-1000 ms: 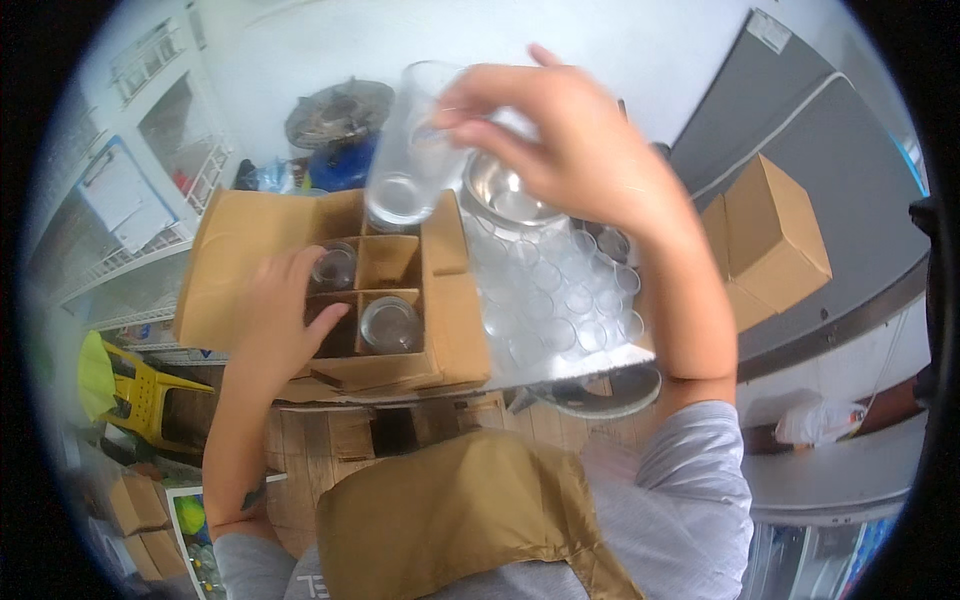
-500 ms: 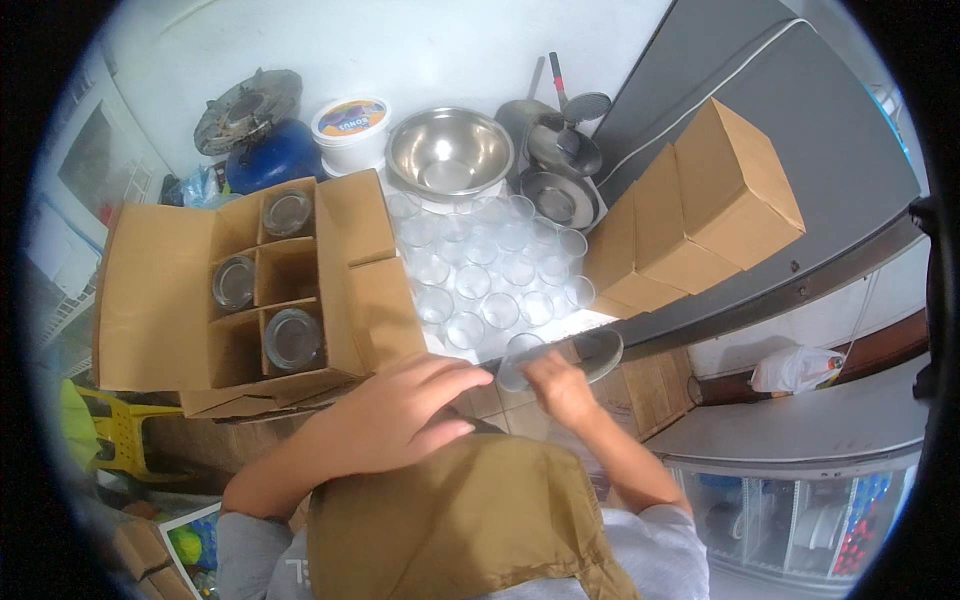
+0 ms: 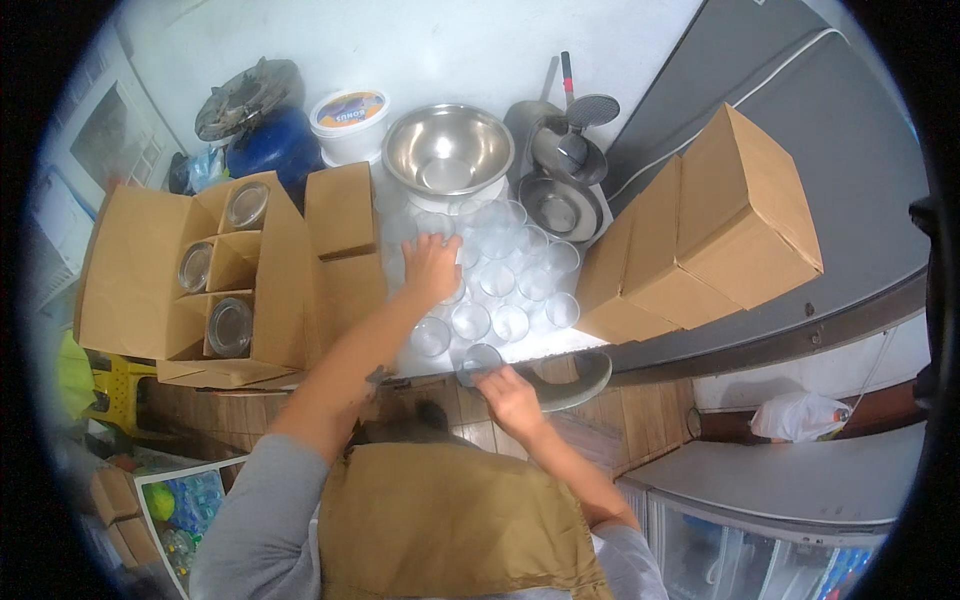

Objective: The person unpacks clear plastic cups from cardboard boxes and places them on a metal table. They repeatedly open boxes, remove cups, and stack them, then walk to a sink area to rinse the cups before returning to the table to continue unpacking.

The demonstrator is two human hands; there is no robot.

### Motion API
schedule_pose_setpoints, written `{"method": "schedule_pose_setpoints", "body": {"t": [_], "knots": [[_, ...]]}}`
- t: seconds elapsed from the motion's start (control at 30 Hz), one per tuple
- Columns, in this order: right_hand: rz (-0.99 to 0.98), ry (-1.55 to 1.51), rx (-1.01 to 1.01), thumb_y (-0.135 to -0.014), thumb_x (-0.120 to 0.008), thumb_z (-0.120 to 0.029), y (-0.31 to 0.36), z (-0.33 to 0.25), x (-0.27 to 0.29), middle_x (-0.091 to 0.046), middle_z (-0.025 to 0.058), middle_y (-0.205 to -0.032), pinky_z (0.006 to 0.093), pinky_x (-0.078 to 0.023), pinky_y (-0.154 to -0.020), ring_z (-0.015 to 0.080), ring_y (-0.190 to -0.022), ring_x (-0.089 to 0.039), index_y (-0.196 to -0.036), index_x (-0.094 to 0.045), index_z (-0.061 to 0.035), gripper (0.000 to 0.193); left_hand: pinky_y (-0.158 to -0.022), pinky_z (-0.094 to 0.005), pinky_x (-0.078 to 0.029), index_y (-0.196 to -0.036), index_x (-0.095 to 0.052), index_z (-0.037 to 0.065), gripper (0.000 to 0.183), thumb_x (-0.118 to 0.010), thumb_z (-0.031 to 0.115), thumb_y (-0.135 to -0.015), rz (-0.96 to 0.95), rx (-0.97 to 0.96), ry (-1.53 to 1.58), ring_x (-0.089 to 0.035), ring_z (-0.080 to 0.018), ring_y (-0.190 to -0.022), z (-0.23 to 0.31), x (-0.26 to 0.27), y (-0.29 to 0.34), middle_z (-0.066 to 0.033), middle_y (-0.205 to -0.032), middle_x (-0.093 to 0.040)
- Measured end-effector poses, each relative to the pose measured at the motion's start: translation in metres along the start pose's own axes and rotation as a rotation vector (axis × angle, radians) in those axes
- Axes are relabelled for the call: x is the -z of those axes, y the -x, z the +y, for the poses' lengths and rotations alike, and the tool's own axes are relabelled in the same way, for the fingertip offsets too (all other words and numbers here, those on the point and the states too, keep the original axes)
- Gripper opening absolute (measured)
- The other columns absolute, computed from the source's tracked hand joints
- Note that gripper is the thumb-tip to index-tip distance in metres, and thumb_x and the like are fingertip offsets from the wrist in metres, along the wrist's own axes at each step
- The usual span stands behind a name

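Clear drinking glasses [image 3: 497, 280] stand upright in a close group on the white tabletop [image 3: 543, 345]. My left hand [image 3: 432, 268] reaches in among them from the left, fingers spread and bent over the glasses. Its fingertips are partly hidden, and no glass is seen lifted in it. Just off the table's front edge, my right hand [image 3: 508, 396] grips a single drinking glass [image 3: 480, 362], tilted a little. Left of the group, an opened cardboard box [image 3: 135, 270] with dividers holds glass jars or tumblers [image 3: 231, 326] in three of its compartments.
A steel bowl [image 3: 448, 150], a white tub [image 3: 350, 125] and dark pans [image 3: 562, 205] line the back. Stacked brown cartons [image 3: 690, 235] border the glasses on the right, beside a grey panel [image 3: 800, 110]. Below the table edge is a rounded grey object [image 3: 585, 385].
My left hand has gone from near my waist forward into the glasses. My right hand, still gripping its glass, has shifted left. The whole view has shifted slightly.
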State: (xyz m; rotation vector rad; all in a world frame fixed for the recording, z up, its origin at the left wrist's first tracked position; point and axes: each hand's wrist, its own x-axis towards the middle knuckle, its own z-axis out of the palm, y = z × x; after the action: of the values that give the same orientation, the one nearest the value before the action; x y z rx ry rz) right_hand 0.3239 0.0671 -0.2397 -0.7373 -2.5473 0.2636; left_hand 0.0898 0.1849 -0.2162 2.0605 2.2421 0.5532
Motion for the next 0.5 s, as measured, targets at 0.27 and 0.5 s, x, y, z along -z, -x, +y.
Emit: {"method": "schedule_pose_setpoints", "body": {"t": [0.27, 0.5], "knots": [[0.083, -0.066, -0.003, -0.072, -0.060, -0.006, -0.007, 0.011, -0.006, -0.062, 0.0074, -0.089, 0.0392, -0.052, -0.088, 0.0250, -0.091, -0.059, -0.106, -0.064, -0.0028, 0.034, -0.099, -0.0689, -0.027, -0.094, -0.070, 0.011, 0.027, -0.056, 0.032, -0.085, -0.324, 0.006, -0.062, -0.052, -0.0310, -0.114, -0.017, -0.026, -0.034, -0.0103, -0.112, -0.060], [0.117, -0.068, 0.036, -0.071, -0.060, -0.008, -0.016, 0.018, -0.018, -0.062, 0.0093, -0.094, 0.0430, -0.049, -0.097, 0.0274, -0.097, -0.059, -0.108, -0.063, -0.0008, 0.038, -0.101, -0.0697, -0.028, -0.096, -0.069, 0.010, 0.027, -0.051, 0.028, -0.088, -0.165, -0.013, -0.059, -0.056, -0.0308, -0.111, -0.019, -0.034, -0.032, -0.0123, -0.115, -0.061]]}}
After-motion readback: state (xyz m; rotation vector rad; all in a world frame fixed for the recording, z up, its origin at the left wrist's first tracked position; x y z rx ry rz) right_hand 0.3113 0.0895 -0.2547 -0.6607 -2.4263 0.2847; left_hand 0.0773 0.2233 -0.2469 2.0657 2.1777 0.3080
